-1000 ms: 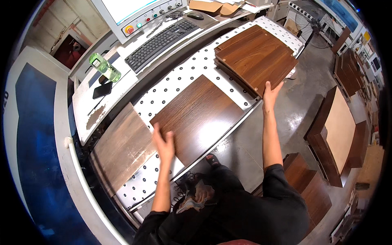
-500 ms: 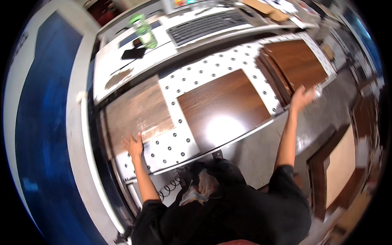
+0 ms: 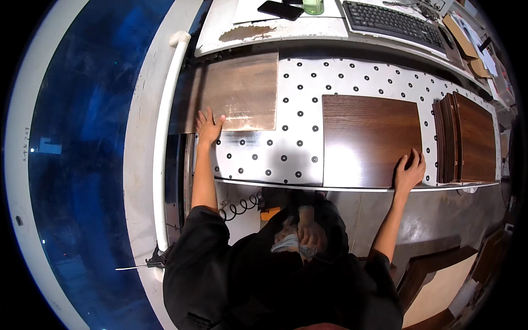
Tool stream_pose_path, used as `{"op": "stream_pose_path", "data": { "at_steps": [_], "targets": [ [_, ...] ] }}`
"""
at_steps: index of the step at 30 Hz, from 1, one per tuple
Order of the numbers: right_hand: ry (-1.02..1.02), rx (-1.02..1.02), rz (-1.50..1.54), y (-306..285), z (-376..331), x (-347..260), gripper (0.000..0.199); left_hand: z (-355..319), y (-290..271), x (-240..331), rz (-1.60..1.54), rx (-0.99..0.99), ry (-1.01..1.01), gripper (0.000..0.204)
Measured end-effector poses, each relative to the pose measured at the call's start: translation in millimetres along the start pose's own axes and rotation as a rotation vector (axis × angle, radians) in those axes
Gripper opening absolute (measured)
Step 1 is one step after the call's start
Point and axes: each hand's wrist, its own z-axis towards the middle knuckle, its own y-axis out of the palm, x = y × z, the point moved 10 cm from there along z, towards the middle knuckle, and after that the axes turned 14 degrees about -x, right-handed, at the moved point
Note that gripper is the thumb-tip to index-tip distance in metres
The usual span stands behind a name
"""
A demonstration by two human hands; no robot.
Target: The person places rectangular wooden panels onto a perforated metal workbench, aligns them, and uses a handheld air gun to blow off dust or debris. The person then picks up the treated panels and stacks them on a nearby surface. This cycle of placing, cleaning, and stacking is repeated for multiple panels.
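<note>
I see my left hand (image 3: pixel 209 125) lying flat with the fingers spread on the near corner of a light brown board (image 3: pixel 237 91). This board sits at the left end of the bench (image 3: pixel 264 159), which is white with many black dots. The board looks dull and a bit shiny in one spot, so I cannot make out its grain well. Its left side fades into a dark strip, and I cannot tell where it ends there. My right hand (image 3: pixel 409 169) rests on the near right corner of a dark brown board (image 3: pixel 369 140) in the middle of the bench, close to the near edge. The fingers look bent over the corner, but I cannot tell if they grip the edge or just press on top. Just to the right of it, there is a stack of dark boards (image 3: pixel 466 138) at the right end of the bench. The stack curves away near the rim of the view, so I cannot count the boards. Past the far edge there is a black keyboard (image 3: pixel 393 21), a black phone (image 3: pixel 279 9) and a green bottle (image 3: pixel 313 6) that is cut off at the top. My own dark sleeves and body hide the floor below the near edge.
</note>
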Motion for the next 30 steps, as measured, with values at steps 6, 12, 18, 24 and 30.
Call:
{"op": "stream_pose_path", "data": {
  "at_steps": [6, 12, 18, 24, 30],
  "targets": [
    [0.175, -0.014, -0.125, 5, 0, 13, 0.044, 14, -15, -30, 0.027, 0.008, -0.004, 0.096],
    [0.150, -0.006, -0.065, 4, 0, 13, 0.044, 13, -17, -41, 0.002, 0.010, -0.002, 0.093],
    [0.081, 0.060, -0.066, -2, 2, 8, 0.043, -11, -44, -8, -0.003, 0.237, 0.093, 0.076],
    [0.133, 0.044, -0.088, -4, 2, 8, 0.043, -120, 50, 175, -0.129, 0.235, 0.554, 0.058],
    [0.087, -0.007, 0.005, -10, 20, 32, 0.029, -223, 131, 309, -0.247, -0.111, 0.870, 0.060]
  ]
}}
